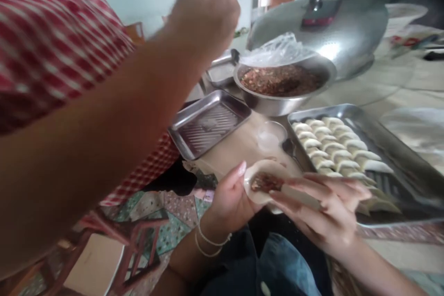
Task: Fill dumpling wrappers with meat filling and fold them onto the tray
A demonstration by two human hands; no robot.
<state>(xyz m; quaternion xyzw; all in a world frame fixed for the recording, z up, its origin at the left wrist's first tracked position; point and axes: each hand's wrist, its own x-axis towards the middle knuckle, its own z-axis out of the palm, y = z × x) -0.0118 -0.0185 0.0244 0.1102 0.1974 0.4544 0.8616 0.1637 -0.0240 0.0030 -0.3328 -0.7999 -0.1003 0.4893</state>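
A round dumpling wrapper [252,172] with a mound of dark meat filling [265,182] lies in my left hand [231,199], gripped at its edge between thumb and fingers. A cord bracelet [212,242] circles my left wrist. From the other side, my right hand [324,210] has its fingers on the wrapper's right edge, two fingertips beside the filling. Just beyond my right hand, a metal tray [404,171] carries rows of folded dumplings [335,145]. Part of the wrapper's right side is hidden behind my right fingers.
Another person's forearm [138,88] crosses the left side, the hand closed and blurred. Behind the table's front stand a bowl of filling [277,104] under plastic film [277,51], a ridged tray [211,122], a small clear dish [270,136] and a large lid [350,32]. A wooden chair [128,240] stands lower left.
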